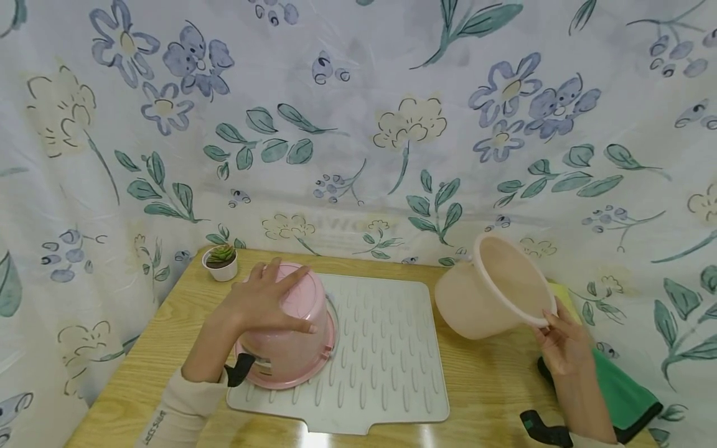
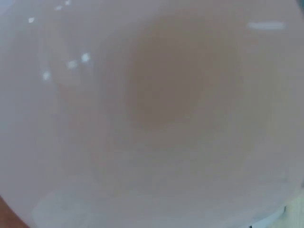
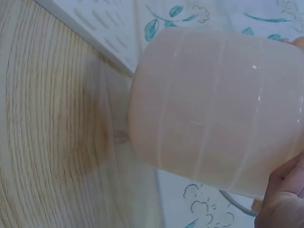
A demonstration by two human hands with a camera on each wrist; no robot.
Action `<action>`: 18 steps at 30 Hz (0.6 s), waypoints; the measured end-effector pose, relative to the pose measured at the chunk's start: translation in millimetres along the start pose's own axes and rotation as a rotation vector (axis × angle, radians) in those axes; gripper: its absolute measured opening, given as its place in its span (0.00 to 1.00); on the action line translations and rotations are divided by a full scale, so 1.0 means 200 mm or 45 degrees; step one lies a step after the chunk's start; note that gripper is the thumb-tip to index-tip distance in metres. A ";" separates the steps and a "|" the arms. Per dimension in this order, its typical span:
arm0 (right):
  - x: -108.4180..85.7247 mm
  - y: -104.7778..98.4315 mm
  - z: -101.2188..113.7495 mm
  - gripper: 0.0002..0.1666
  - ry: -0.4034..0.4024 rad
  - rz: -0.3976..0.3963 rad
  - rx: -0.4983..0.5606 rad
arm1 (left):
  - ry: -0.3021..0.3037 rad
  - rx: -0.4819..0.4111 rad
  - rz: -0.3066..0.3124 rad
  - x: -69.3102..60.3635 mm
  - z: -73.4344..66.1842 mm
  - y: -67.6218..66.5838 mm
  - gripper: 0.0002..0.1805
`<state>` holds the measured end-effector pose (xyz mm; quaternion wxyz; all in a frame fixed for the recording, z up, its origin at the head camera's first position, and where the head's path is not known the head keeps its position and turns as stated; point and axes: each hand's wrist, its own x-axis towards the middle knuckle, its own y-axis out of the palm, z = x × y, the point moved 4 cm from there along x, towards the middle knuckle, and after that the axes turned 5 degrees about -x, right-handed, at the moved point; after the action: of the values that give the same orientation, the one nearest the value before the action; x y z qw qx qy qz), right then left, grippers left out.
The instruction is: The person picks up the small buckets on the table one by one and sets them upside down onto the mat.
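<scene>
A translucent pink bucket (image 1: pixel 288 348) stands upside down on the left of a pale ribbed draining mat (image 1: pixel 386 348). My left hand (image 1: pixel 260 302) rests on its upturned base, fingers spread, the thumb extended toward the right side. Pink plastic (image 2: pixel 156 156) fills the left wrist view, blurred, and the fingers are out of sight there. My right hand (image 1: pixel 562 342) pinches the rim of a peach bucket (image 1: pixel 467 298), which tilts with its mouth toward the right. In the right wrist view the bucket's ribbed side (image 3: pixel 213 109) shows above the wooden table, with fingers (image 3: pixel 285 199) at its rim.
At the back left corner of the wooden table (image 1: pixel 162 348) sits a small potted succulent (image 1: pixel 220 261). A green cloth (image 1: pixel 622 392) with dark edging lies at the right, near something yellow (image 1: pixel 566 298). A flowered curtain (image 1: pixel 358 155) hangs close behind the table.
</scene>
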<state>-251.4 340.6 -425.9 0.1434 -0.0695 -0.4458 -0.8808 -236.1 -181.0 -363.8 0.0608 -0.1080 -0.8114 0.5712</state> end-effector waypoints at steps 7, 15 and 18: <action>-0.02 -0.01 -0.02 0.28 -0.014 -0.035 0.155 | 0.010 -0.014 -0.060 -0.01 0.02 0.02 0.61; -0.03 -0.01 -0.05 0.28 -0.015 -0.034 0.295 | 0.029 -0.020 -0.115 -0.01 0.04 0.05 0.61; -0.04 0.00 -0.06 0.28 -0.013 -0.056 0.332 | 0.028 -0.026 -0.113 -0.01 0.04 0.05 0.61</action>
<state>-244.2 332.6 -435.4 0.1294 -0.0449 -0.5586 -0.8181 -235.4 -185.7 -376.6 0.0941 -0.0788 -0.8205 0.5584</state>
